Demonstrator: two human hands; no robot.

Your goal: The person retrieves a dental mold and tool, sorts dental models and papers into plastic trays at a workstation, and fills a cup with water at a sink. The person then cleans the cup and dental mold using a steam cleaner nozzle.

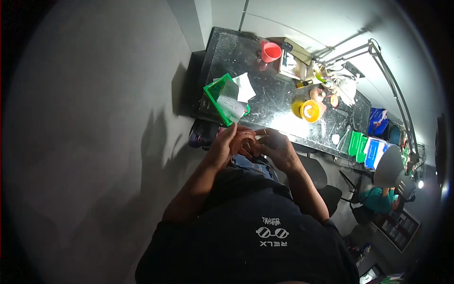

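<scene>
In front of my body, above the near edge of the workbench, I hold a reddish-brown, horseshoe-shaped dental cast (245,141). My left hand (223,146) grips its left side, with the thumb along the outer edge. On the other side, my right hand (278,150) has its fingers curled against the cast's rim. Just beyond my left hand, a green tray (217,105) sits at the bench edge with a printed paper slip (230,105) in it. A white sheet (244,87) lies beside the slip.
The dark, dusty workbench (231,52) bears a pink cup (271,52) and a yellow bowl (309,111) with white material inside. A lamp arm (392,85) reaches over from the right. Green bins (358,143) stand at the right end. A person in teal (377,200) sits farther right.
</scene>
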